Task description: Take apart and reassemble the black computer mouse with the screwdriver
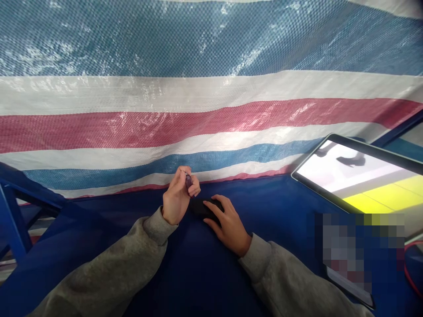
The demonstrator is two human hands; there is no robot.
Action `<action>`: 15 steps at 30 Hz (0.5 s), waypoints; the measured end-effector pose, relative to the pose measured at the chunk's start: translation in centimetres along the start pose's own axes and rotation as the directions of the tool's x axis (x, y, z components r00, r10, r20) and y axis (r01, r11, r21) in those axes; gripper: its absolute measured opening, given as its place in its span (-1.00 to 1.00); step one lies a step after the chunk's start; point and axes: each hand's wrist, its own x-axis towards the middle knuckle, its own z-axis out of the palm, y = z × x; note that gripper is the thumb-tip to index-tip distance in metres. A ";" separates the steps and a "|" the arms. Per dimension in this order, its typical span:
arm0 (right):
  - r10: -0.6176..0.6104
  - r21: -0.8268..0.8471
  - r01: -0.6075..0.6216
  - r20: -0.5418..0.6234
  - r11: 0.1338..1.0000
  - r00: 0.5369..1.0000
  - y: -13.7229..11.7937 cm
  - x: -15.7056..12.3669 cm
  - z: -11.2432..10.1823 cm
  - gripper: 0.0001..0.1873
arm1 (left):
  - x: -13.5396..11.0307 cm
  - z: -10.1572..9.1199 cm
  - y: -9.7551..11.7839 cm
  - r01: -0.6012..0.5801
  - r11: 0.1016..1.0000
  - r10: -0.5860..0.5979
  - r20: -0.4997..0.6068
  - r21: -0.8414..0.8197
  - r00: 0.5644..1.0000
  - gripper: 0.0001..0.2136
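My left hand [178,196] is raised a little off the blue table cover [132,220], fingers pinched round a small dark purple object [188,180] held upright. Just to its right my right hand [226,222] rests on the cover, its fingers curled over a flat black object [201,206] and holding it down. The two hands nearly touch above the black object. Both arms wear grey sleeves. What the small purple piece is cannot be made out.
A striped blue, white and red woven tarp [198,114] hangs right behind the table. A tablet [360,174] with a lit white and yellow screen leans at the right. A blue metal frame [13,202] stands at the left. A red cable [411,268] runs along the right edge.
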 end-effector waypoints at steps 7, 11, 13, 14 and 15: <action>-0.006 0.015 0.006 -0.001 1.000 1.000 -0.2 0.1 -0.3 -0.60 | 0.1 -0.1 -0.1 -0.020 0.998 0.019 0.005 0.063 1.000 -0.70; -0.002 0.018 0.002 0.005 1.000 1.000 -0.2 0.1 -0.2 -0.60 | 0.2 -0.1 0.0 -0.011 0.998 0.012 -0.011 0.062 1.000 -0.61; 0.003 0.025 -0.004 0.008 1.000 1.000 -0.1 0.1 -0.2 -0.59 | 0.1 -0.1 0.0 -0.011 1.000 0.011 -0.009 0.028 1.000 -0.66; 0.006 0.029 -0.006 0.009 1.000 1.000 -0.1 0.1 -0.2 -0.59 | 0.1 -0.1 0.0 -0.014 1.000 0.015 -0.007 0.014 1.000 -0.71; 0.007 0.032 -0.007 0.007 0.999 1.000 -0.1 0.1 -0.1 -0.59 | 0.1 -0.1 -0.1 -0.018 1.000 0.018 -0.005 0.006 1.000 -0.76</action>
